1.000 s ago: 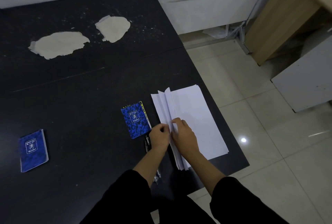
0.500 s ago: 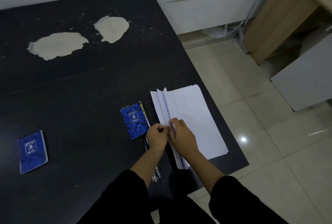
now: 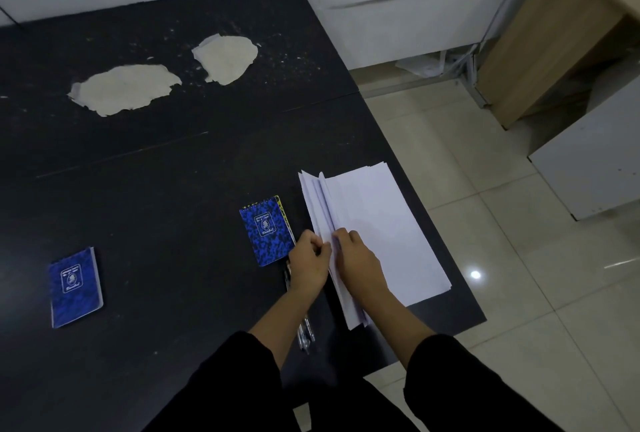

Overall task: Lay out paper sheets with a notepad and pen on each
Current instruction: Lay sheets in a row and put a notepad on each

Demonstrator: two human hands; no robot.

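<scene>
You are looking down at a dark, matte black table [image 3: 145, 189] whose right edge runs diagonally beside a pale tiled floor [image 3: 519, 293]. A stack of white paper sheets [image 3: 377, 223] lies lengthwise along that right edge, near the table's front right corner. The left long side of the stack is lifted and fanned, so several sheet edges stand apart.

Both of your hands meet at that fanned side, about midway along it. Your left hand [image 3: 308, 267] has its fingers curled, and thumb and fingers pinch the raised sheet edges. Your right hand [image 3: 356, 258] lies palm down on top of the stack, its fingertips curled onto the same lifted edges. Black sleeves cover both forearms.

Just beside the stack, on its left, lies a small blue speckled spiral notepad [image 3: 266, 230] with a white emblem on its cover; your left hand touches or overlaps its near right corner. A second blue speckled notepad [image 3: 75, 287] lies well apart, towards the table's left edge. A few clear-barrelled pens [image 3: 304, 331] lie together near the front edge, partly hidden under your left forearm.

Near the far edge, two patches of torn-away surface [image 3: 124, 89] show pale beige.
</scene>
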